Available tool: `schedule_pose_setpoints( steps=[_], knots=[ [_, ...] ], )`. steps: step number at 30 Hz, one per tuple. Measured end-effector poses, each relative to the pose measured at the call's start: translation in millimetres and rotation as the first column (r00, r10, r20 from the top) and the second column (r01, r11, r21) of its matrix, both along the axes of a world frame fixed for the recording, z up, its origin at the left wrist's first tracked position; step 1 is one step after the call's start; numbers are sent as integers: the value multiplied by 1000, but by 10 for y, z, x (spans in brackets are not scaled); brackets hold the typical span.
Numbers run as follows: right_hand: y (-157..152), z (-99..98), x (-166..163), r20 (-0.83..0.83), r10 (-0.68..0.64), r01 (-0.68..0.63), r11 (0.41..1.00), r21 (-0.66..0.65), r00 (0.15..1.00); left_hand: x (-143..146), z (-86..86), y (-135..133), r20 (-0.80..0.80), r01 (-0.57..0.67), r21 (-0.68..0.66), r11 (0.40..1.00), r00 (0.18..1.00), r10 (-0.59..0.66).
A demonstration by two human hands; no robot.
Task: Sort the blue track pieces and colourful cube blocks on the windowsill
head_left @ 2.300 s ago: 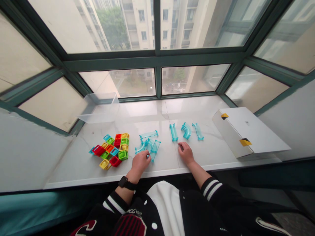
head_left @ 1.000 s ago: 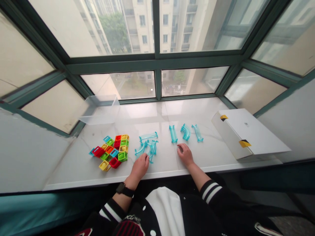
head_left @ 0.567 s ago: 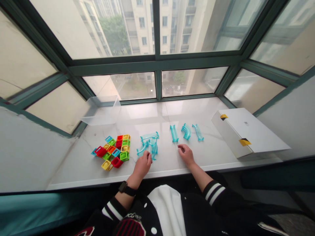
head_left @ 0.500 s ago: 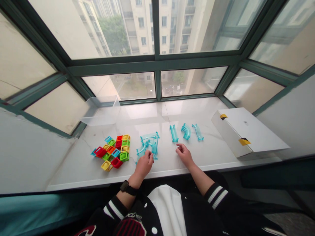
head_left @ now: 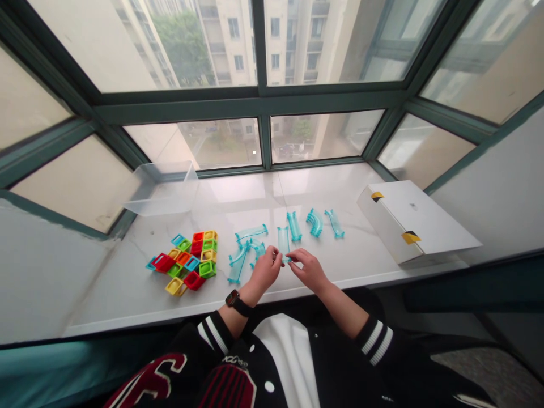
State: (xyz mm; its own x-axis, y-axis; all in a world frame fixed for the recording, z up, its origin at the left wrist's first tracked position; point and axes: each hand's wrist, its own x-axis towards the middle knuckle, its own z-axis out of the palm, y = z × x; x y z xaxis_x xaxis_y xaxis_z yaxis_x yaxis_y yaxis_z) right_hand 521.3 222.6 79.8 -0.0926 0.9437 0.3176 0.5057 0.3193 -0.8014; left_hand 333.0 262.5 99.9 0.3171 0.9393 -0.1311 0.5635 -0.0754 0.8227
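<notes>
Between my hands, near the front of the sill, is a clear turquoise straight track piece (head_left: 283, 239). My left hand (head_left: 267, 270) pinches its near end from the left, fingers closed. From the right, my right hand (head_left: 311, 271) has thumb and fingertips closed at the same end, partly covering it. Just beyond lie a grooved straight track piece (head_left: 294, 226), a curved track piece (head_left: 315, 222) and a wavy track piece (head_left: 335, 223) in a row. Left of my left hand, several more turquoise pieces overlap loosely, among them a long track piece (head_left: 251, 233).
Colourful square blocks (head_left: 185, 262) lie clustered on the left of the white sill (head_left: 140, 300). A clear plastic bin (head_left: 164, 195) stands behind them by the window. At the right is a white box (head_left: 425, 221) with yellow-black tabs.
My left hand has moved right, bringing a straight track piece away from the loose group. My right hand has come in to meet it at the near end. The view has shifted slightly.
</notes>
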Motion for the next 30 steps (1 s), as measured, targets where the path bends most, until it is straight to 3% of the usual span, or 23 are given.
schedule_pose_setpoints(
  steps=[3,10,15,23,30],
  knots=[
    [61,13,65,21,-67,66,997,28,998,101,21,59,40,29,-1,1000,999,-29],
    [261,-15,259,69,-225,222,974,46,972,291,4,178,101,17,167,986,994,-34],
    [452,-29,383,136,-274,271,962,42,952,379,-54,198,204,63,133,989,975,-89],
    [763,-171,456,192,-315,316,948,27,929,491,-243,356,201,73,98,993,975,-91],
    [937,-320,470,240,-316,321,947,20,918,564,-472,469,155,94,147,985,981,-116]
  ],
)
